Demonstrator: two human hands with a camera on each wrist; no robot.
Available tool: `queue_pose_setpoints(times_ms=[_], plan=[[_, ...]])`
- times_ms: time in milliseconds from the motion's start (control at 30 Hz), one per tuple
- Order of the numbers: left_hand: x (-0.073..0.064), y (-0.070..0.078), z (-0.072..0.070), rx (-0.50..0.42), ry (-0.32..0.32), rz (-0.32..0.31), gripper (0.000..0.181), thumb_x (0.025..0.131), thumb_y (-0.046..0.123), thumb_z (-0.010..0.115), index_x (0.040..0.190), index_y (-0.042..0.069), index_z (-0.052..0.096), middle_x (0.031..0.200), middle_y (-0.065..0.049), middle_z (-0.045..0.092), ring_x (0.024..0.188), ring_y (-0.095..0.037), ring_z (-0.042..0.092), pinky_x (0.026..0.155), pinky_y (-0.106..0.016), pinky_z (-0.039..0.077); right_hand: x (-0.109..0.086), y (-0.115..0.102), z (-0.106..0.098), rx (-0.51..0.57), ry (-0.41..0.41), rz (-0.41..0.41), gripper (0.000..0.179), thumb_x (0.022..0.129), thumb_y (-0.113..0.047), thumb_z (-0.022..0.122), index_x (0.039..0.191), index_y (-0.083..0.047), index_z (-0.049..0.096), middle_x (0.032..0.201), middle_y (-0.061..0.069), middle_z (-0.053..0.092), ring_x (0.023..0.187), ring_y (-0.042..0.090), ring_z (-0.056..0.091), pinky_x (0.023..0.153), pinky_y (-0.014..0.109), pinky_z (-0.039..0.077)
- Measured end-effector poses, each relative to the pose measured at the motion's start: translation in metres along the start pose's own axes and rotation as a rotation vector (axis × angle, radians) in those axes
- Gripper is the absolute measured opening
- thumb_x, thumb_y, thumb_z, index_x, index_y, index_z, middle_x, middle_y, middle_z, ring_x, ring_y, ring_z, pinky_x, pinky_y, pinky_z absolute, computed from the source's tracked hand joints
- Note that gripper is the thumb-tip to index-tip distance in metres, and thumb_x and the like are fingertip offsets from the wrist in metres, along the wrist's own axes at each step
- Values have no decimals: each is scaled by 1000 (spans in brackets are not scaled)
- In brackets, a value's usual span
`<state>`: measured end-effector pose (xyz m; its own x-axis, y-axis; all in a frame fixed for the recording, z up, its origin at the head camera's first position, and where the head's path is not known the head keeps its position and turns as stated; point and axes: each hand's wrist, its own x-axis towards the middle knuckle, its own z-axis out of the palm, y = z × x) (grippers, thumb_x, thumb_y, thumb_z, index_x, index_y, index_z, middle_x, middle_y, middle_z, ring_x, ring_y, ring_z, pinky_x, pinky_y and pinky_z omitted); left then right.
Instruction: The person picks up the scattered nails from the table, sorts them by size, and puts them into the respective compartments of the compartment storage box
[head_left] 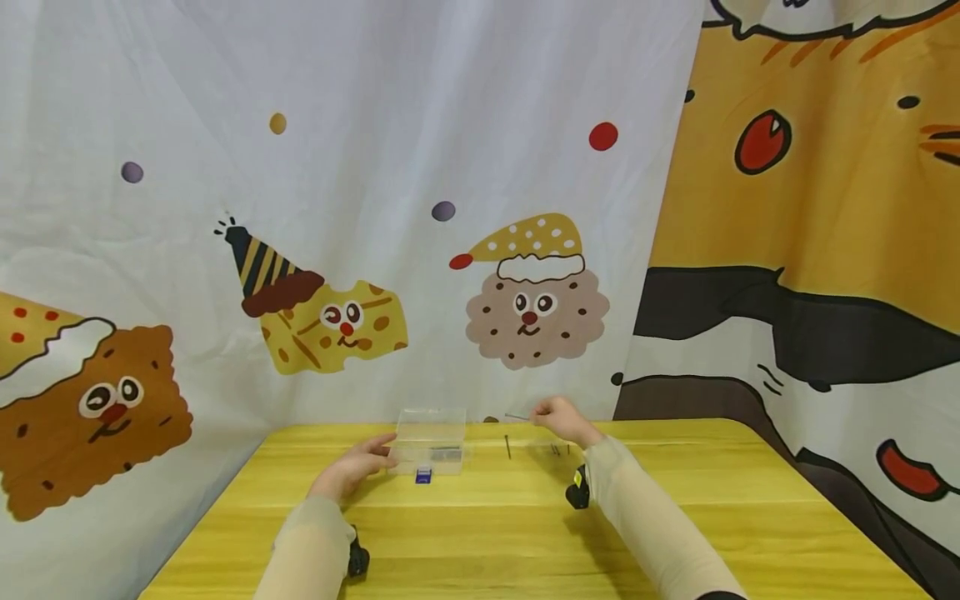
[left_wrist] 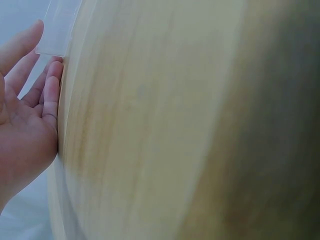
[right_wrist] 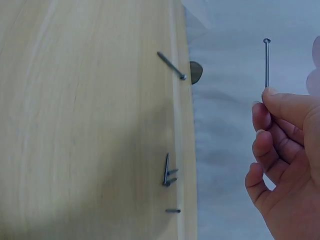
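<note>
A clear plastic box (head_left: pixel 427 457) with its lid (head_left: pixel 431 423) raised stands at the back of the table. It has a blue latch (head_left: pixel 423 476) at the front, and some dark slender pieces show inside. My left hand (head_left: pixel 358 465) rests at the box's left side, fingers loosely extended; in the left wrist view the fingertips (left_wrist: pixel 53 67) lie by the box corner (left_wrist: pixel 57 32). Between thumb and forefinger my right hand (right_wrist: pixel 292 135) pinches a long metal screw (right_wrist: pixel 267 62), its head pointing away from the hand. It is lifted above the table, right of the box.
One long screw (right_wrist: pixel 171 66) lies on the wooden table (head_left: pixel 465 542) between box and right hand. Several shorter screws (right_wrist: pixel 170 172) lie close together farther right, near the back edge. A printed cloth (head_left: pixel 360 167) hangs directly behind the table.
</note>
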<state>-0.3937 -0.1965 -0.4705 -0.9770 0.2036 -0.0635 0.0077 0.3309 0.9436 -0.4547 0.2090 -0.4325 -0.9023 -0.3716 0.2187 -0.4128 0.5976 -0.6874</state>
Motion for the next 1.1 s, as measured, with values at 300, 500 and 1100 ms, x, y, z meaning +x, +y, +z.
queue_pose_setpoints(times_ms=[300,500,1100], plan=[[-2,0,1,-2,7,-1,65,90,4,65,147,-3,36,135,-31,42,122,-42,44,103,-57,32,5,-14,12,13,7,-13,13,93,-8,63,96,-1,73,90,6,69,80,21,61,74,37,52],[-4,3,2,-3,13,-7,64,90,3,64,148,-3,35,138,-32,41,126,-45,40,105,-58,30,9,-24,20,23,-23,-32,14,94,-5,60,96,4,72,91,14,69,72,22,54,71,35,49],[-1,1,3,-1,41,-1,63,89,3,65,146,-3,38,133,-30,46,121,-41,46,102,-55,34,33,-47,59,-15,-94,-94,11,91,-4,63,94,2,71,86,3,66,71,13,52,69,33,49]])
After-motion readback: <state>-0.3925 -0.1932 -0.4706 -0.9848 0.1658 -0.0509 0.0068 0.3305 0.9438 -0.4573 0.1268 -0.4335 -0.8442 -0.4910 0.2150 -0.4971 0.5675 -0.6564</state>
